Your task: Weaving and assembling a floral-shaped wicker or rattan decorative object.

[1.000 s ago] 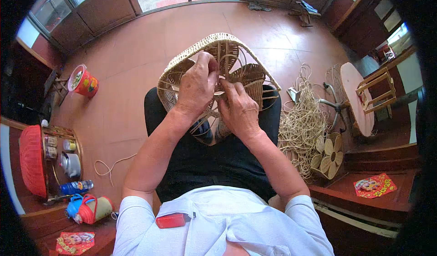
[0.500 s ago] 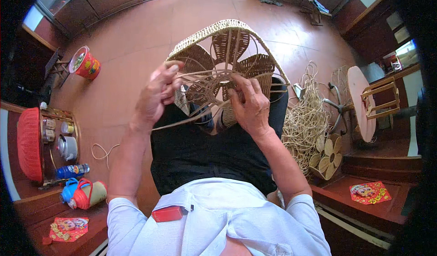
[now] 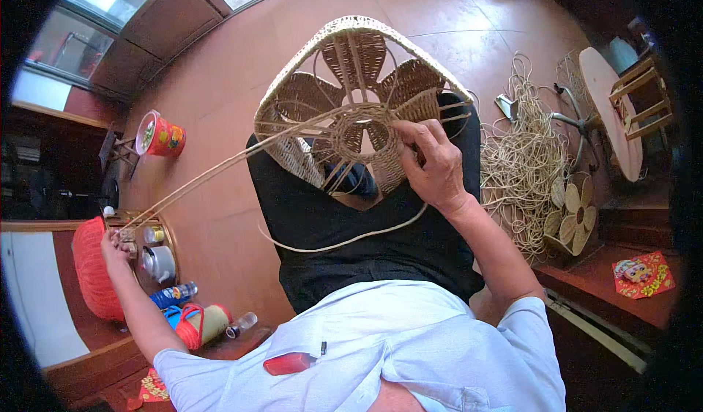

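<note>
A half-woven basket (image 3: 356, 22) of tan cord rests on my lap, its wide side away from me. Woven petal-shaped panels spread inside it, around a small woven ring (image 3: 338, 139). My right hand (image 3: 433, 157) pinches the right side of this ring. Stretched far out to the left, my left hand (image 3: 117, 251) is closed on a cord (image 3: 220, 169). The cord runs taut and doubled from there to the ring. A loose cord end (image 3: 344, 247) curves across my dark trousers below the basket.
On the right lie a heap of loose cord (image 3: 523, 148), a woven flower piece (image 3: 575, 218) and a tipped round-topped stool (image 3: 604, 112). A red bucket (image 3: 162, 135) stands at left. Near my left arm are a red cover (image 3: 95, 269), a kettle (image 3: 159, 263) and flasks (image 3: 209, 324).
My left hand has swung from beside the basket far out to the left, drawing the cord straight. My right hand stays at the ring. The view has turned leftward.
</note>
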The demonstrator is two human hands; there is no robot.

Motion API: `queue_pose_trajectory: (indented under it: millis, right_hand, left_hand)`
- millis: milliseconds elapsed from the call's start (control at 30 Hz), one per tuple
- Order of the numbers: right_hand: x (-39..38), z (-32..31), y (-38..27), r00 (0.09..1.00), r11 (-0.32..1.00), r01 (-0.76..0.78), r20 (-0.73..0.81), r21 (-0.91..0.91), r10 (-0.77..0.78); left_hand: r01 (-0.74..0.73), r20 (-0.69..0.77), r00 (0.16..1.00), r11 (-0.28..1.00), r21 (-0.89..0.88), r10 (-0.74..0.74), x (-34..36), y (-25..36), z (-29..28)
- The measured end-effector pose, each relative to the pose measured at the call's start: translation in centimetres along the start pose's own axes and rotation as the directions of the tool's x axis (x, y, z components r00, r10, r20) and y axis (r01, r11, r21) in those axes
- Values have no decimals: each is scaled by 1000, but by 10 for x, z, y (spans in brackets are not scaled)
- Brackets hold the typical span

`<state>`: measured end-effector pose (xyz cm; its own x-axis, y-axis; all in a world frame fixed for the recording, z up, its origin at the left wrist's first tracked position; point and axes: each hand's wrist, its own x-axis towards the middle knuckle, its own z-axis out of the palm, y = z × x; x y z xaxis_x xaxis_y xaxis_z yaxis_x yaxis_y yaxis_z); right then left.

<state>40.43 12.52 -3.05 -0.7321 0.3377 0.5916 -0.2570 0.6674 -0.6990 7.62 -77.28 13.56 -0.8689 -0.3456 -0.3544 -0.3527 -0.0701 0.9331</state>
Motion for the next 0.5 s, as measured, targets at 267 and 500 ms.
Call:
queue_pose_trajectory:
  millis: [267, 500]
  right_hand:
    - [3, 0, -14, 995, 981, -74, 50, -182, 84]
    - [0, 4, -9, 983, 976, -182, 5, -121, 183]
  left_hand:
    - [-877, 607, 382, 66, 476, 696, -233, -153, 435]
    - [-987, 773, 60, -75, 139, 631, -344, -198, 564]
